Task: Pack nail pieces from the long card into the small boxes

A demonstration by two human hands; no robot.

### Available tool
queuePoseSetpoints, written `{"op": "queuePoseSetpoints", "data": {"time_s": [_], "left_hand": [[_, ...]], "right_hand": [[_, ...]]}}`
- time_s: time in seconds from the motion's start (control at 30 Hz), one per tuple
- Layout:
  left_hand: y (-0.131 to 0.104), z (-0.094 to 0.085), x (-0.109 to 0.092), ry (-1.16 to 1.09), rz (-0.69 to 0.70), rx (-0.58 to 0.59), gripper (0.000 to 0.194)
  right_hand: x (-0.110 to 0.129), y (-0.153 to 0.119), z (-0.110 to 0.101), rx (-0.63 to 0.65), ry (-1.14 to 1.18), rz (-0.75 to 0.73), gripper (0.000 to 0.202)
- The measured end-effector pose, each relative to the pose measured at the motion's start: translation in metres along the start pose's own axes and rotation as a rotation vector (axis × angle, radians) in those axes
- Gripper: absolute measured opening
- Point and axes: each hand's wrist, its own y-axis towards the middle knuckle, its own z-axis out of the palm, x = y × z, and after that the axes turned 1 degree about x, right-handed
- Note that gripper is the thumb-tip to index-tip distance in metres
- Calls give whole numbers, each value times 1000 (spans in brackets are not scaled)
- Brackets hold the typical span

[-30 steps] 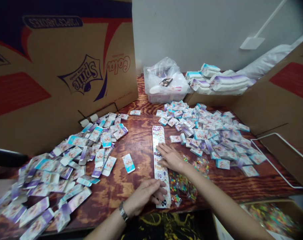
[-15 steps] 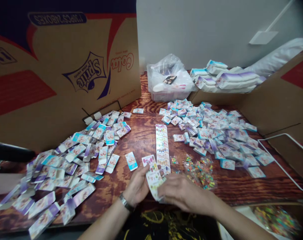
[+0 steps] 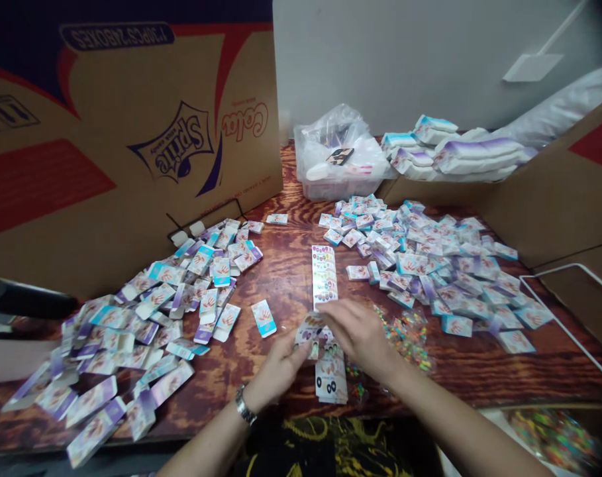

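On the brown-red wooden table [image 3: 281, 262], close to the middle of its near edge, a small white paper sheet with coloured oval prints [image 3: 308, 330] is bent between the two hands. The left hand [image 3: 279, 361], which wears a metal watch [image 3: 244, 406], is closed on this sheet, its thumb pressing on the top. The right hand [image 3: 363, 333] has curled fingers at the upper end of the sheet; I cannot tell if they pinch it. Under the hands lies a long white strip of similar prints [image 3: 324, 275], pointing from the near edge toward the far edge. Just right of it are clear plastic bags with colourful small pieces [image 3: 410, 338]. One white-and-blue flat carton [image 3: 263, 318] lies to the left, apart from the heap of small cartons with open flaps [image 3: 151, 338] toward the table's left edge.
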Motion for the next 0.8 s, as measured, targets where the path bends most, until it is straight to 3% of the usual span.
{"op": "queuePoseSetpoints", "data": {"time_s": [0.13, 0.27, 0.37, 0.43, 0.57, 0.73, 0.8], "left_hand": [[4, -2, 7, -505, -138, 5, 25], [5, -7, 7, -670, -128, 69, 19], [4, -6, 5, -557, -104, -15, 10], [3, -5, 6, -426, -67, -70, 14], [-1, -5, 14, -190, -31, -69, 24], [-6, -10, 23, -40, -62, -12, 30], [-6, -18, 25, 198, 4, -41, 27]], "right_hand": [[8, -22, 12, 137, -251, -298, 30], [5, -31, 22, 164, -351, -366, 30], [1, -28, 23, 202, -223, -290, 26], [2, -24, 23, 231, -73, -136, 22], [3, -24, 27, 211, 79, 161, 27], [-9, -33, 25, 275, 22, 139, 17], [-26, -37, 15, 258, 38, 235, 20]]}}
